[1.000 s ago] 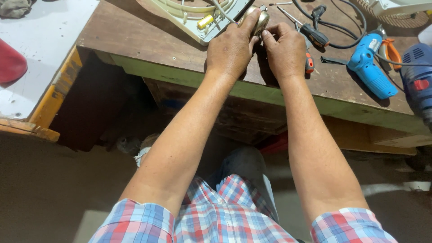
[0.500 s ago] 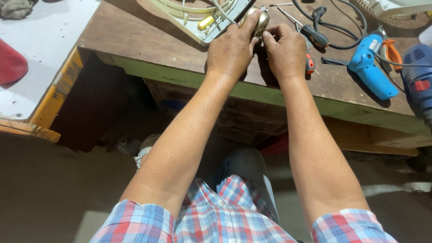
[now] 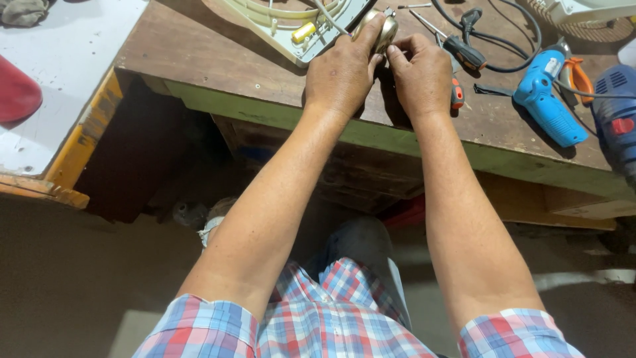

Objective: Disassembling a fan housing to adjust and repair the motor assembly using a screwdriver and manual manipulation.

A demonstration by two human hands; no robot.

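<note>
Head view, and both hands were up at the far side of the worn brown wooden table (image 3: 218, 66). The left hand (image 3: 341, 73) had its fingers (image 3: 368, 33) wrapped over a rounded brass-coloured metal part (image 3: 383, 30), clamped around it. The right hand (image 3: 421, 76) was pressed in just beside it, fingers (image 3: 397, 53) curled together at the part's lower edge; what they pinched, I could not tell. Left of the fingers lay a cream plastic housing (image 3: 291, 26) with a small yellow cylinder (image 3: 303, 32) inside. Right of the fingers, a black-handled screwdriver (image 3: 460, 50) lay near a black cable (image 3: 503, 63). Farther right sat a light blue electric drill (image 3: 546, 99) and orange-handled pliers (image 3: 580, 77), well apart from the hands. A second, darker blue power tool (image 3: 616, 126) lay at the edge.
</note>
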